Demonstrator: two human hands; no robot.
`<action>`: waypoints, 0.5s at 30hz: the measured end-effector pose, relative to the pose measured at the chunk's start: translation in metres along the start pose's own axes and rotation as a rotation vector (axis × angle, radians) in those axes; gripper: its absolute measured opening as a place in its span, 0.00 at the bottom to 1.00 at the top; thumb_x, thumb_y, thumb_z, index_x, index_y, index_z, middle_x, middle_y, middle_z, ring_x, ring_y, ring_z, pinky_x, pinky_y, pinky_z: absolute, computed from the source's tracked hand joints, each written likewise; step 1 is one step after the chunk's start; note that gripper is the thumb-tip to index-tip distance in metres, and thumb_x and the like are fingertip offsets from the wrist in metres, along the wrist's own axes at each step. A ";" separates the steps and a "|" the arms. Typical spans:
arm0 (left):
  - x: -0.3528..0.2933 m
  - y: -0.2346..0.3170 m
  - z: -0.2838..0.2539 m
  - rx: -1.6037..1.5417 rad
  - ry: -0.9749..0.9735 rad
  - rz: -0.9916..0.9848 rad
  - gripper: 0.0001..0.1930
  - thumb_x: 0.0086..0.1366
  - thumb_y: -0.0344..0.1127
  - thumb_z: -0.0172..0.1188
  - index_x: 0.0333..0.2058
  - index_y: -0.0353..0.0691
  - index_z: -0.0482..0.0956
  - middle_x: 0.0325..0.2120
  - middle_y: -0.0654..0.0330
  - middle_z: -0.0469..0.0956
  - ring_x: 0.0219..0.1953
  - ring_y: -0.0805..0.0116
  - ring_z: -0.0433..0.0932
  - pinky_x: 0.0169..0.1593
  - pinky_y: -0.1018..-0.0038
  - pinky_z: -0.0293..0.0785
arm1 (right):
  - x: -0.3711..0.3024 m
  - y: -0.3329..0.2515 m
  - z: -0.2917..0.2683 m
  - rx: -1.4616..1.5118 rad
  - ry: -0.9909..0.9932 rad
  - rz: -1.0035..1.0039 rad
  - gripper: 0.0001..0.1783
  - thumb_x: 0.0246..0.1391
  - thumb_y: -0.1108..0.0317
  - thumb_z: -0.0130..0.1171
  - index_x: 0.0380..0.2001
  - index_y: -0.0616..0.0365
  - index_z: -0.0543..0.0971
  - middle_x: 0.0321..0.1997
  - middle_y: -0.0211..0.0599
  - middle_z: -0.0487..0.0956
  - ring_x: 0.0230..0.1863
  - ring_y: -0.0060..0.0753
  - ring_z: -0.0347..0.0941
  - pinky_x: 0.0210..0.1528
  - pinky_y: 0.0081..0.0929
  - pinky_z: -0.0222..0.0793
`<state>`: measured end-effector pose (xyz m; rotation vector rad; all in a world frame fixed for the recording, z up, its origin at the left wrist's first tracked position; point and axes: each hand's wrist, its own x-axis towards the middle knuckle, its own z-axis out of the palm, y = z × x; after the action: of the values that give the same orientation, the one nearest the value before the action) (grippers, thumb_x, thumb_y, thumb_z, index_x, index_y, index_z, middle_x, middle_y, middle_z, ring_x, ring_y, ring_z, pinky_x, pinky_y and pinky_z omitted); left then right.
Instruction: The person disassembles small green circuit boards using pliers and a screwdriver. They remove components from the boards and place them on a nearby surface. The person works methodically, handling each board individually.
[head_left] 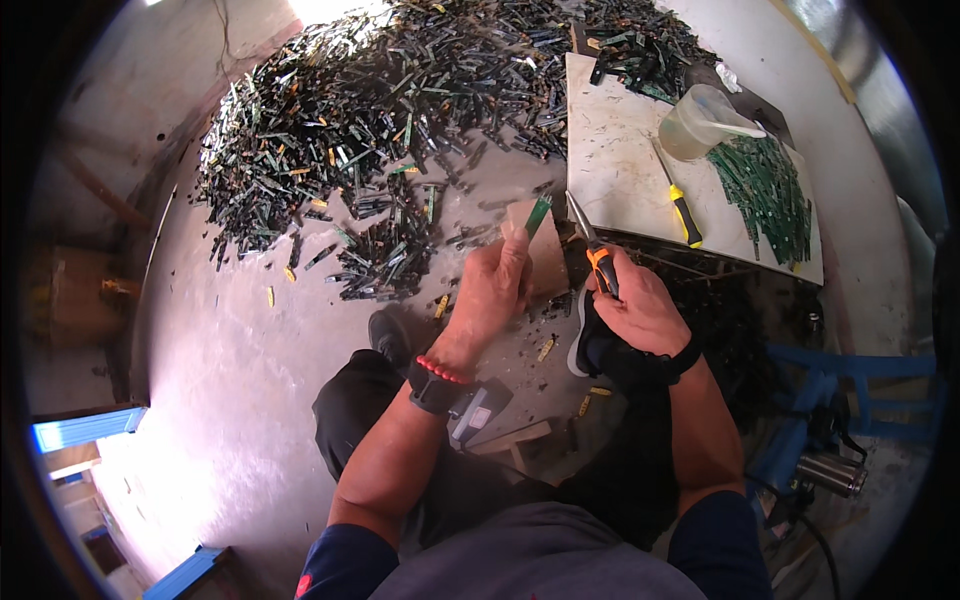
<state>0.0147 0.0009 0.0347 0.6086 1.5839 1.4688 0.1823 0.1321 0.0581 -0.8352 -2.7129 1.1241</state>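
Note:
My left hand (492, 285) is closed around a narrow green circuit-board strip (539, 212), whose upper end sticks out past the thumb. In my right hand (640, 308) are long-nose pliers (603, 268) with orange and black handles. Their slim jaws point up and away, a short gap to the right of the strip; I cannot tell if the jaws are parted. A brown flat block (546, 258) lies below and behind my left hand. To the right, a white board (612, 150) carries a yellow-and-black screwdriver (684, 213) and a heap of green strips (765, 195).
A clear plastic jug (690, 125) stands on the white board. Dark strip-like parts form a large pile (390, 110) across the far floor, with a smaller heap (385, 250) nearer. At right are a blue chair (860, 370) and a metal flask (833, 474).

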 end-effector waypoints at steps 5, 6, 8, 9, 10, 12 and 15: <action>0.000 -0.005 -0.006 0.032 0.006 0.019 0.29 0.71 0.56 0.43 0.18 0.39 0.68 0.11 0.66 0.66 0.13 0.79 0.61 0.18 0.78 0.56 | 0.002 -0.007 0.004 -0.169 -0.005 0.058 0.24 0.45 0.74 0.51 0.49 0.62 0.66 0.35 0.47 0.78 0.37 0.55 0.75 0.40 0.45 0.70; 0.000 -0.005 -0.006 0.030 0.008 0.016 0.29 0.71 0.56 0.43 0.18 0.39 0.68 0.11 0.66 0.66 0.13 0.79 0.61 0.18 0.78 0.56 | 0.002 -0.008 0.006 -0.208 0.018 0.033 0.25 0.45 0.73 0.52 0.50 0.62 0.65 0.37 0.48 0.77 0.39 0.55 0.74 0.41 0.45 0.70; -0.001 -0.004 -0.007 0.024 0.012 0.010 0.29 0.71 0.56 0.43 0.18 0.38 0.68 0.11 0.66 0.66 0.13 0.79 0.61 0.18 0.78 0.56 | 0.002 -0.007 0.009 -0.287 0.064 -0.017 0.26 0.45 0.73 0.52 0.51 0.63 0.65 0.42 0.50 0.75 0.43 0.54 0.73 0.44 0.45 0.70; -0.001 -0.004 -0.007 0.026 0.008 0.008 0.29 0.71 0.56 0.43 0.19 0.38 0.69 0.11 0.67 0.66 0.13 0.79 0.61 0.19 0.78 0.56 | 0.003 -0.006 0.011 -0.306 0.076 -0.020 0.26 0.45 0.73 0.53 0.51 0.63 0.65 0.43 0.50 0.75 0.45 0.53 0.72 0.44 0.44 0.70; -0.001 -0.004 -0.008 0.028 0.003 0.006 0.29 0.71 0.56 0.43 0.19 0.38 0.69 0.11 0.67 0.66 0.13 0.79 0.62 0.19 0.78 0.56 | 0.003 -0.003 0.013 -0.324 0.088 -0.023 0.27 0.45 0.72 0.53 0.52 0.64 0.65 0.45 0.50 0.74 0.46 0.53 0.72 0.45 0.44 0.70; -0.001 -0.003 -0.008 0.031 -0.005 0.010 0.29 0.71 0.56 0.43 0.19 0.38 0.69 0.12 0.67 0.67 0.13 0.80 0.62 0.19 0.79 0.56 | 0.004 -0.004 0.013 -0.373 0.105 -0.012 0.28 0.45 0.72 0.55 0.52 0.64 0.65 0.46 0.50 0.73 0.48 0.52 0.71 0.46 0.44 0.71; -0.002 -0.004 -0.009 0.035 -0.010 0.017 0.29 0.71 0.56 0.43 0.19 0.38 0.69 0.12 0.67 0.67 0.13 0.80 0.62 0.19 0.79 0.56 | 0.005 -0.008 0.014 -0.454 0.127 0.012 0.28 0.44 0.72 0.56 0.52 0.64 0.65 0.46 0.48 0.72 0.48 0.51 0.71 0.45 0.44 0.71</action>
<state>0.0090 -0.0057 0.0311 0.6497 1.6037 1.4508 0.1704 0.1212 0.0529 -0.9351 -2.8932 0.4334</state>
